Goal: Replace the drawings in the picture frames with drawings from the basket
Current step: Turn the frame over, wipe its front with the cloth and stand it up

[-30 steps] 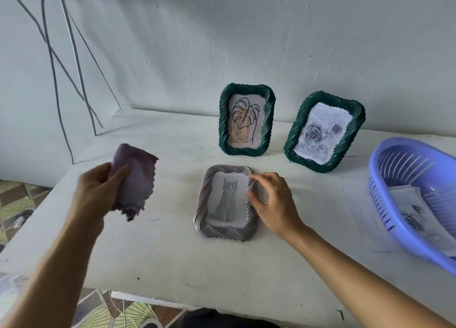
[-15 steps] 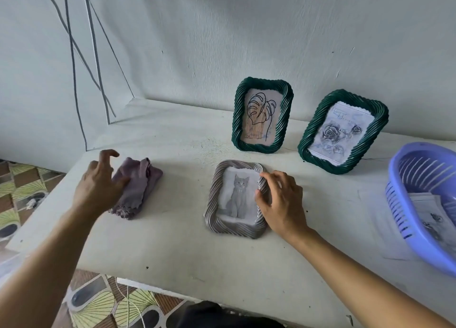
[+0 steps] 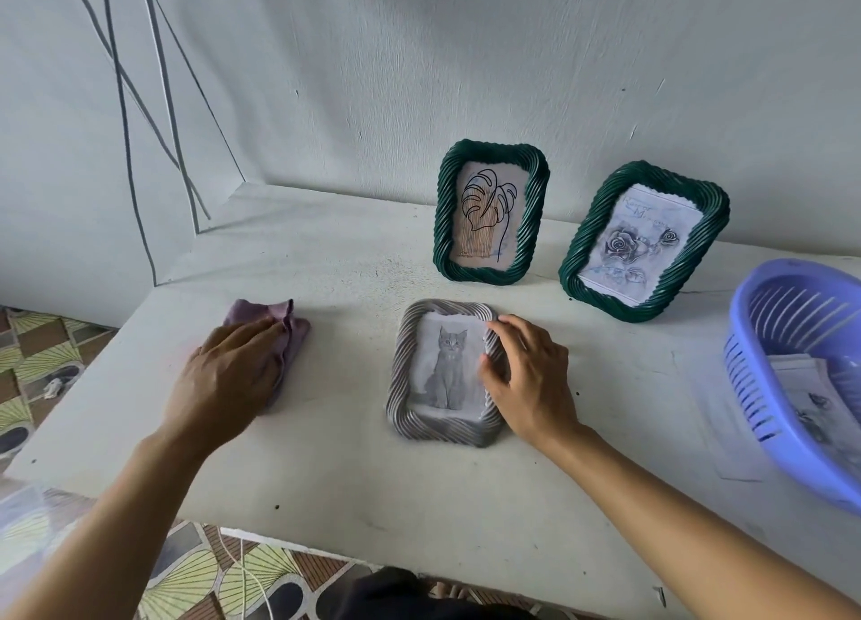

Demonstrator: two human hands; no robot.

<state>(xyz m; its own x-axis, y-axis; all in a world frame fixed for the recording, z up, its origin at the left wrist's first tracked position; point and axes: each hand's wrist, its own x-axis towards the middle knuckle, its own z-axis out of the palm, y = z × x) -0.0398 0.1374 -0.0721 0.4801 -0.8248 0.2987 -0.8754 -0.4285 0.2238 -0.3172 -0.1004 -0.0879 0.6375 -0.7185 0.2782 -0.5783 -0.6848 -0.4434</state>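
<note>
The left hand [image 3: 223, 377] is lying flat over the purple cloth [image 3: 291, 326], fingers fairly straight, pressing it onto the table [image 3: 349, 470]. A second ago it was holding that cloth up in the air, so the cloth is being parked and this hand is getting free for the frame work.

The right hand [image 3: 529, 377] is still holding the grey frame [image 3: 403, 377], thumb and curled fingers pinching its right rail. The frame is lying face up just left of the palm, with the cat drawing [image 3: 447, 367] sitting in it, so this swap is probably only starting.

Well right of that hand, the blue basket [image 3: 745, 386] is holding the spare drawings [image 3: 806, 386]. Beyond the fingertips, the leaf frame [image 3: 446, 214] and rose frame [image 3: 594, 232] are standing upright, waiting with drawings inside.
</note>
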